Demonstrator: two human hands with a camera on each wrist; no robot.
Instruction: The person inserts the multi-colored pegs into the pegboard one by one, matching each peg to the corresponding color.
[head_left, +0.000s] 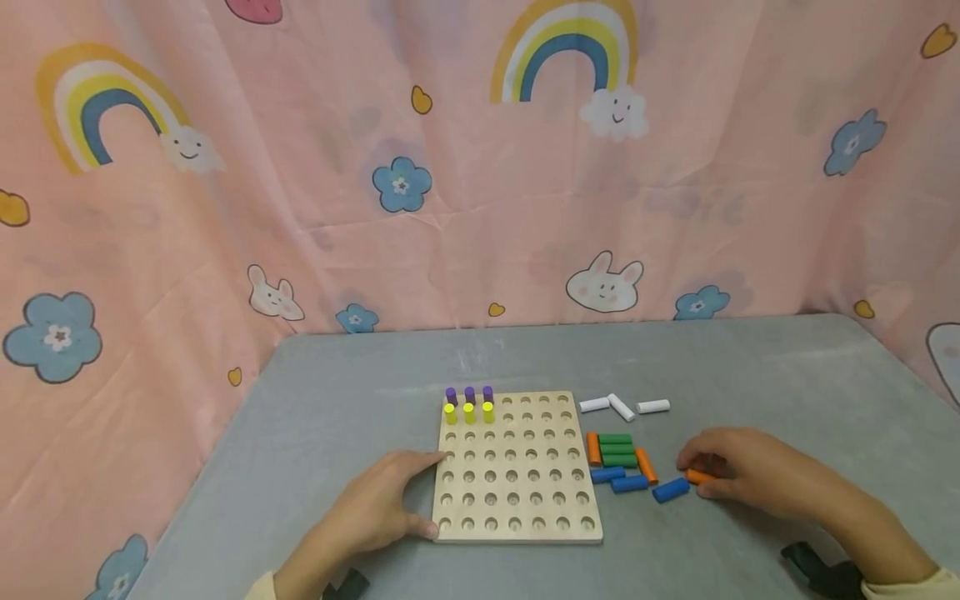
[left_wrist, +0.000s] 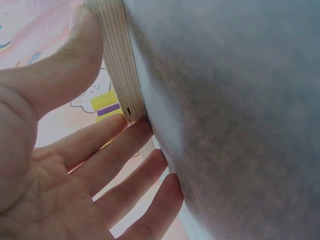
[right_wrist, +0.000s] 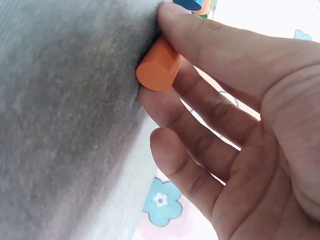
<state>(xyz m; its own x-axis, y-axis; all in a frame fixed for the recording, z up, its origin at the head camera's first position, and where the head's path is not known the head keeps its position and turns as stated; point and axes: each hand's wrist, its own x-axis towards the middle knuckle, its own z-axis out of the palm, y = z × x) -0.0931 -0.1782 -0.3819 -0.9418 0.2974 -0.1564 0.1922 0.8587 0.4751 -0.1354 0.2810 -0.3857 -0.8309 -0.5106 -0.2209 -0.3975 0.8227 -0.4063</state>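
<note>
One short, smooth orange cylinder point(right_wrist: 159, 67) lies on the grey tabletop point(head_left: 360, 400) between the thumb and fingers of the right hand point(head_left: 757, 471), its flat round end facing the wrist camera; a blue cylinder point(head_left: 671, 490) sits just past the thumb tip. From my remote seat I see that thumb and those fingers curled round the orange cylinder, while the left hand point(head_left: 375, 504) has its fingers spread apart, touching the side of a pale, square wooden board point(head_left: 517, 540) with round holes.
</note>
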